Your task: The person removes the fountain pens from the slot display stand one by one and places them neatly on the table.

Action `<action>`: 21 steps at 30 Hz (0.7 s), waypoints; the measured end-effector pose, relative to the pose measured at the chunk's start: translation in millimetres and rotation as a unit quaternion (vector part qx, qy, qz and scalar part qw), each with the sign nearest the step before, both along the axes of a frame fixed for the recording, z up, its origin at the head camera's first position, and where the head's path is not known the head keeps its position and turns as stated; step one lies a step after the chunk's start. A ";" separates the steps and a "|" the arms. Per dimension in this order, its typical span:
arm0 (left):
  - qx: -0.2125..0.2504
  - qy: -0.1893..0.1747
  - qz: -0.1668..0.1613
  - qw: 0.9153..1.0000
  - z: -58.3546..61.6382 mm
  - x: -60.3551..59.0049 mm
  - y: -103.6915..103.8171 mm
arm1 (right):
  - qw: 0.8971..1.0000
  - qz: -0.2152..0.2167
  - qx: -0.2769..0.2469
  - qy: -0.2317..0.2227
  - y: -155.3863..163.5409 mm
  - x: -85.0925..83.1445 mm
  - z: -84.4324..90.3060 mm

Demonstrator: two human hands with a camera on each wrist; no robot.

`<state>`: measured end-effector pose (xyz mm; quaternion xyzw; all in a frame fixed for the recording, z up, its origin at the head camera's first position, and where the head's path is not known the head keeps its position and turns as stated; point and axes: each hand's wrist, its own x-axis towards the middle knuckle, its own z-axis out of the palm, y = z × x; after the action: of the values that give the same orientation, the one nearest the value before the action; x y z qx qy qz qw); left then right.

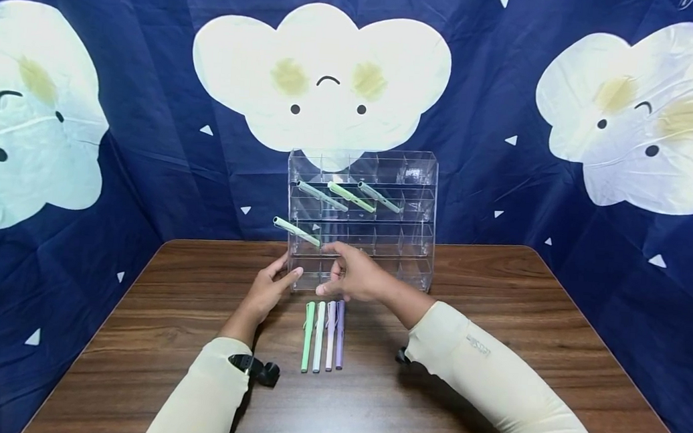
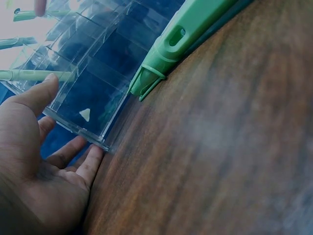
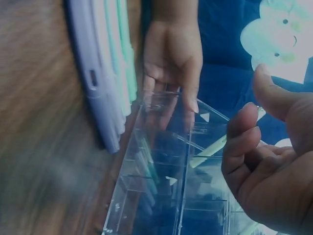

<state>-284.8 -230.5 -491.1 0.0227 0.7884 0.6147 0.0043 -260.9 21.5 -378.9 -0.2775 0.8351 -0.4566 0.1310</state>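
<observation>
Indoors: a dark wood-grain table (image 1: pixel 495 334) stands against a navy backdrop cloth (image 1: pixel 490 65) printed with white smiling clouds and small triangles. At the table's far middle stands a clear acrylic rack (image 1: pixel 407 214) of tiered compartments. Three pale green pens (image 1: pixel 350 197) slant out of its second row from the top; one more pale green pen (image 1: pixel 295 232) juts from the left end of the row below.

Near the rack's foot, four pens lie side by side on the wood, touching or nearly so: green pen (image 1: pixel 308 338), white pen (image 1: pixel 318 337), pinkish pen (image 1: pixel 329 336), lilac pen (image 1: pixel 339 335), left to right.

Left hand (image 1: pixel 267 290): fingers straight, thumb against the rack's lower left corner, fingertips along its side; steadies it, nothing gripped.

Right hand (image 1: pixel 354 276): hovers just in front of the rack's lower rows, above the far ends of the four pens; fingers loosely curled, thumb apart, holding nothing.

Both forearms in cream sleeves, a black strap at each wrist.
</observation>
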 end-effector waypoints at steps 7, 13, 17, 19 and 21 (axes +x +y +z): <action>0.007 0.002 -0.003 1.000 -0.5 -0.6 -0.3 | 0.998 -0.009 -0.060 0.011 -13.3 -11.8 7.0; -0.001 0.002 0.001 1.000 -0.5 1.8 -1.9 | 0.997 -0.033 -0.067 0.018 -22.3 -22.9 8.7; -0.002 0.007 -0.001 1.000 -0.8 2.5 -2.5 | 0.996 -0.051 -0.072 0.019 -22.4 -31.0 7.8; -0.001 0.008 -0.002 1.000 -0.4 2.3 -2.3 | 0.995 -0.060 -0.080 0.023 -22.2 -34.5 7.1; -0.005 0.008 -0.002 1.000 -0.2 1.7 -2.2 | 0.994 -0.065 -0.085 0.030 -23.1 -38.5 5.1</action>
<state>-283.1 -232.7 -491.3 0.0288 0.7916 0.6104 -0.0004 -299.4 -1.6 -373.8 -0.2461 0.8132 -0.5249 0.0520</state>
